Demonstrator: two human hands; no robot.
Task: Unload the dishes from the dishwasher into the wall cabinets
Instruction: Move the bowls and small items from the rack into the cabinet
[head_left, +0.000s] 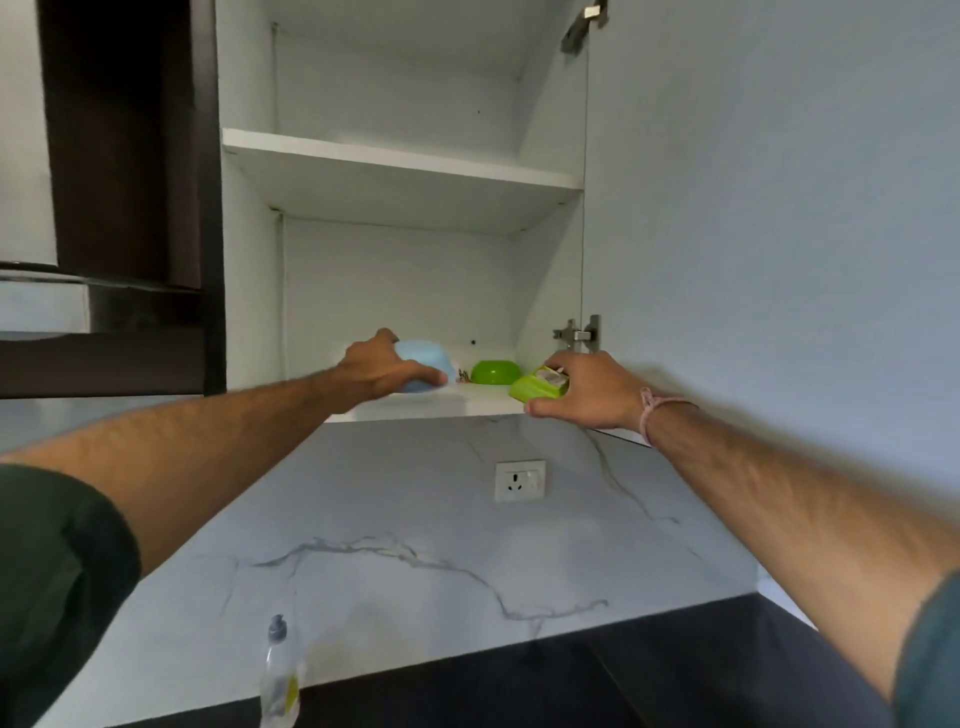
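Both arms are up at the open wall cabinet (249, 218) and everything sits on its bottom shelf (467, 402). The left hand (382, 370) grips the blue bowl (427, 361) near the shelf's front edge, left of the middle, with the thumb curled under the near side and the fingers wrapped over the top. It's smooth, matte plastic with a rounded wall towards us; the hand covers its left part, and I can't tell which way its mouth faces.

The right hand (589, 395) is at the front right corner, fingers closed round a flat green box (532, 388). It's rectangular and glossy, with a pale printed face on top. It's tilted, its long axis roughly along the shelf's front edge and the right end hidden in the palm. Whether it touches the shelf is hard to say.

Between the two, towards the back, there's a green bowl (496, 372), round, shiny and apart from both hands. Something small and dark (462, 375) just left of it is too blurred to name.

The upper shelf (405, 163) is seen from below, so its top is hidden. The cabinet door (779, 208) stands open on the right, cut off by the frame. A pink thread band (649, 410) circles the right wrist. Below are a veined marble-look backsplash (363, 519) with a white socket (520, 480), the dark worktop (623, 675) and a clear pump bottle (280, 670) at its front edge, blurred and cropped
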